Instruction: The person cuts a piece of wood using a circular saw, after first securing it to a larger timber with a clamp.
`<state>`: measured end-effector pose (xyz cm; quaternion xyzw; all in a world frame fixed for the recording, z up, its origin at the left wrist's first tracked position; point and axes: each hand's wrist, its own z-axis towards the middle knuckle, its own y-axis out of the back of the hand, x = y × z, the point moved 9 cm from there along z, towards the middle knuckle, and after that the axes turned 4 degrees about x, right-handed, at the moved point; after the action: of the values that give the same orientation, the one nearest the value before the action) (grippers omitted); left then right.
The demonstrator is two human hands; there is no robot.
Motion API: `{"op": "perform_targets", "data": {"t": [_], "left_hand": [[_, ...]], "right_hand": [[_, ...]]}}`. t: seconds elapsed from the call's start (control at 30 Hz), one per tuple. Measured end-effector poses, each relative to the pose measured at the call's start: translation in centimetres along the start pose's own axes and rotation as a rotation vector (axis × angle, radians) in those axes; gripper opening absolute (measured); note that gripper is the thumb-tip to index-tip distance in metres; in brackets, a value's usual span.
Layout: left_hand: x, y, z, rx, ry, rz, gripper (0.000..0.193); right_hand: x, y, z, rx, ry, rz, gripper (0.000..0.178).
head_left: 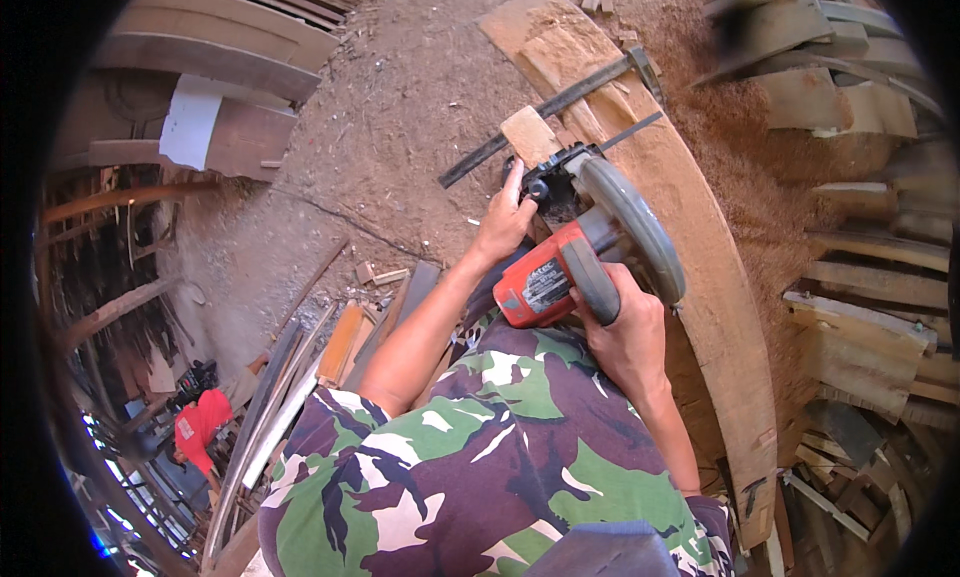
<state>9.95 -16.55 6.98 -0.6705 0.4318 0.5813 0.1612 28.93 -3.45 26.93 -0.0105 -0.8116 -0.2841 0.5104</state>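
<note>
A red and black circular saw (548, 275) with a grey blade guard (640, 217) lies over a long wooden plank (715, 262) in front of me. My right hand (628, 327) is wrapped round its rear handle. My left hand (505, 217) grips the front of the saw by its black knob (538, 190), the index finger stretched toward a small pale wood block (531, 135). The block rests against a dark straight bar (480, 161) that lies across the plank; a thinner dark strip (632, 130) sticks out beyond the saw's base. The fingertips of my left hand are partly hidden.
Stacked boards (215, 52) lie at the far left. Offcuts (860, 347) are piled along the right, beside sawdust (765, 177). Narrow wood strips (345, 342) lie left of my arm. A person in a red shirt (205, 424) is low at the left.
</note>
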Motion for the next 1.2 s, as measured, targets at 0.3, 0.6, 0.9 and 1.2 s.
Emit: {"op": "perform_targets", "data": {"t": [0.3,0.6,0.9,1.2], "left_hand": [[-0.2,0.2,-0.4,0.061,0.164,-0.062,0.076],[-3.0,0.9,0.1,0.101,0.222,-0.061,0.076],[-3.8,1.4,0.9,0.133,0.232,-0.088,0.073],[-3.1,2.2,1.5,0.171,0.180,-0.126,0.071]], "right_hand": [[-1.1,-0.4,0.1,0.058,-0.008,0.015,0.029],[-0.4,-0.3,1.0,0.039,0.104,0.043,0.045],[-0.7,-1.7,1.7,0.140,0.042,-0.011,0.049],[0.1,-1.6,2.5,0.104,0.064,0.002,0.046]]}}
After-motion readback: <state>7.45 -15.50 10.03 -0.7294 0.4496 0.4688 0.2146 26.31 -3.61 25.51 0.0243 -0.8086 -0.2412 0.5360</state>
